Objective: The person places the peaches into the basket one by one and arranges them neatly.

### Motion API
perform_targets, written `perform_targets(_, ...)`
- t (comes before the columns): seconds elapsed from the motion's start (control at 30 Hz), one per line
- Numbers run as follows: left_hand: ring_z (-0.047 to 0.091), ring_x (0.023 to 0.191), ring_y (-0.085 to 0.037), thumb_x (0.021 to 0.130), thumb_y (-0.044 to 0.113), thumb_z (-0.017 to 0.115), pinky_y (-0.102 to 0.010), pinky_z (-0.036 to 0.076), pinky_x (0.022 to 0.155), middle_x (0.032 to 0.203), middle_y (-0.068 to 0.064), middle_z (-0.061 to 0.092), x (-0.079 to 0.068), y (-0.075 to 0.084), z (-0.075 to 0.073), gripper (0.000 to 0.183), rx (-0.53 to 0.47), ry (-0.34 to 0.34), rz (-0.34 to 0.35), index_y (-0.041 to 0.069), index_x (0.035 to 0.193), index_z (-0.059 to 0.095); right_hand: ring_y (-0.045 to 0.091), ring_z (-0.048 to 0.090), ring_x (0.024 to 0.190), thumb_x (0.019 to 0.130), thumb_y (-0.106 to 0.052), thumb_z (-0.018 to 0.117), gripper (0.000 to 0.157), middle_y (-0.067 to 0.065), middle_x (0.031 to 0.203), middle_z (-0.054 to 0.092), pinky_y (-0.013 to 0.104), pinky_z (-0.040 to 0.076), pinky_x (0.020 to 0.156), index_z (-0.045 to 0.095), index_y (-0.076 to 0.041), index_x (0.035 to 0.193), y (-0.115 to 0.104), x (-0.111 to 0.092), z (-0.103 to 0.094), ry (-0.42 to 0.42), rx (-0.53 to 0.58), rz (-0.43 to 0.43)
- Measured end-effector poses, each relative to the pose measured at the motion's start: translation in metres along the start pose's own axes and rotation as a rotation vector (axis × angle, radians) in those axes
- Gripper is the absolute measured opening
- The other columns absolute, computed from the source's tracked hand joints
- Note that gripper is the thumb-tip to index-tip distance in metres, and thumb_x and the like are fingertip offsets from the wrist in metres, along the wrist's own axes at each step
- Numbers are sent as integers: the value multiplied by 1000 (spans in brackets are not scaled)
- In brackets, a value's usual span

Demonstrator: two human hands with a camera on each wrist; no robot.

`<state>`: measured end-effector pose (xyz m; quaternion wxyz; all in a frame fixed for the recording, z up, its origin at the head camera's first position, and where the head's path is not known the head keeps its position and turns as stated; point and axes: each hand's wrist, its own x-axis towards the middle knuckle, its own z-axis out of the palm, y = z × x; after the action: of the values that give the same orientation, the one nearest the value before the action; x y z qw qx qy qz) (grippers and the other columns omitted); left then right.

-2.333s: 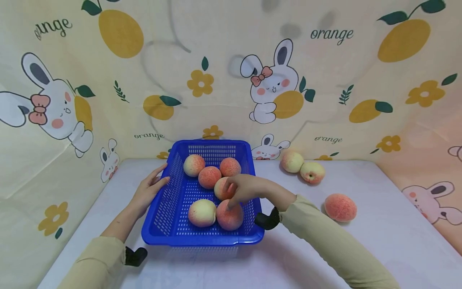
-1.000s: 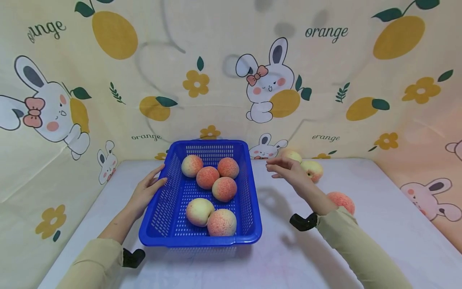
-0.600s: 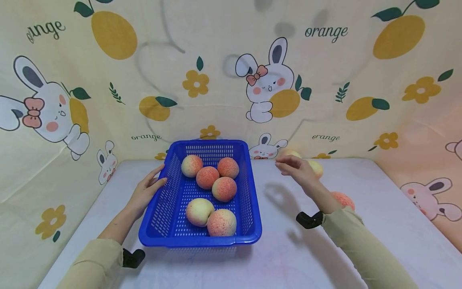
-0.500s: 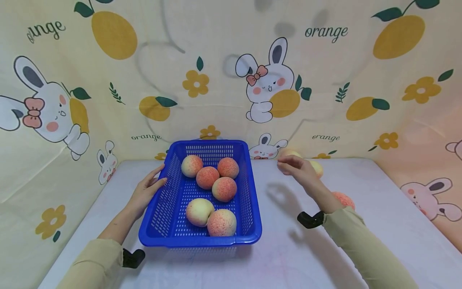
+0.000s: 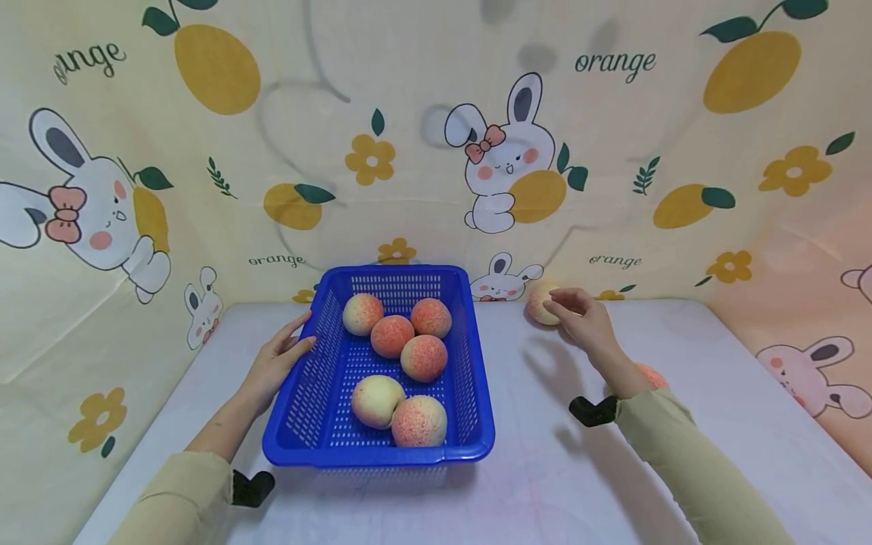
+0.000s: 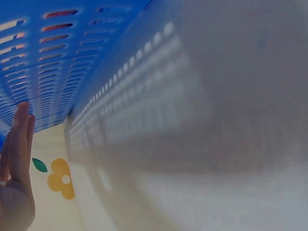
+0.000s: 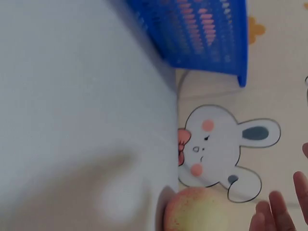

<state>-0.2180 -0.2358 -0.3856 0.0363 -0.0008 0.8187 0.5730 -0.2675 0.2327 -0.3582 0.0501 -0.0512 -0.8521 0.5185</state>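
Observation:
A blue plastic basket (image 5: 378,454) holds several peaches, among them a pale yellow one (image 5: 378,401) and a speckled pink one (image 5: 418,421) near its front. My left hand (image 5: 272,363) rests against the basket's left side; its fingers (image 6: 19,144) lie straight along the slotted wall in the left wrist view. At the back right of the table, my right hand (image 5: 584,325) hovers with loosely bent, parted fingers and nothing in them. A pale peach (image 5: 541,306) sits just left of its fingertips. The peach beside that one is hidden behind this hand.
A red peach (image 5: 652,375) shows partly behind the right forearm. The white tabletop (image 5: 545,469) meets a patterned cloth backdrop (image 5: 409,212) behind the basket, with cloth on both sides too. Black wrist mounts (image 5: 593,411) project inward from both sleeves.
My right hand has left the peaches in the basket and moved right, over the loose peaches at the back. The front peach in the basket has turned slightly. The left hand stays put.

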Motion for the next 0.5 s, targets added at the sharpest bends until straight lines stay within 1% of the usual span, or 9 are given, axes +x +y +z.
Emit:
perform_targets(0.03, 58, 117, -36, 100, 42, 47, -36, 57, 83, 146, -25, 40, 0, 0, 0, 63, 0, -1, 0, 29, 154, 19, 26, 48, 119, 92, -41, 61, 54, 17, 134, 51, 18, 45, 81, 52, -5, 131, 1, 1, -1, -2, -9, -4)
perform_targets(0.07, 57, 117, -36, 100, 42, 47, -36, 57, 83, 146, -25, 40, 0, 0, 0, 63, -1, 0, 0, 30, 154, 19, 28, 46, 123, 92, -40, 61, 54, 18, 136, 49, 22, 45, 86, 51, -4, 131, 3, 2, -2, -4, -15, -15)
perform_targets(0.13, 57, 117, -36, 100, 42, 47, -36, 57, 83, 145, -25, 41, 0, 0, 0, 62, 1, 3, -2, 30, 154, 19, 33, 41, 130, 92, -38, 62, 55, 20, 139, 46, 33, 43, 98, 49, -2, 132, 4, 4, -3, -2, -21, -40)
perform_targets(0.17, 57, 117, -36, 100, 42, 47, -37, 57, 83, 145, -25, 41, 0, 0, 0, 62, 3, 3, -3, 30, 154, 19, 35, 38, 133, 92, -37, 62, 55, 20, 141, 44, 40, 40, 104, 49, -1, 132, 5, 5, -4, 0, -21, -47)
perform_targets(0.23, 58, 116, -36, 100, 41, 47, -37, 57, 83, 145, -24, 41, 0, 0, 0, 62, 2, 4, -5, 30, 154, 19, 38, 30, 139, 92, -35, 62, 56, 22, 146, 39, 51, 28, 113, 47, -1, 134, 5, 7, -5, 6, -32, -53)
perform_targets(0.27, 58, 116, -36, 100, 41, 47, -37, 57, 83, 145, -24, 41, 0, 0, 1, 62, 3, 5, -7, 30, 154, 20, 39, 26, 141, 92, -35, 62, 57, 22, 149, 36, 55, 22, 115, 46, -1, 135, 6, 8, -6, 9, -41, -52)
perform_targets(0.37, 57, 117, -37, 100, 41, 47, -38, 57, 83, 145, -24, 41, 0, 0, 1, 62, 5, 3, -10, 30, 154, 19, 41, 16, 144, 94, -38, 58, 60, 21, 155, 27, 62, 13, 115, 43, -4, 141, 8, 12, -7, 29, -97, -27)
perform_targets(0.5, 57, 118, -37, 100, 42, 47, -38, 57, 84, 146, -25, 40, 1, -1, 0, 62, 4, 2, -5, 30, 154, 19, 44, 12, 144, 98, -41, 46, 60, 21, 156, 22, 67, 6, 112, 36, -8, 147, 12, 16, -8, 83, -174, 32)
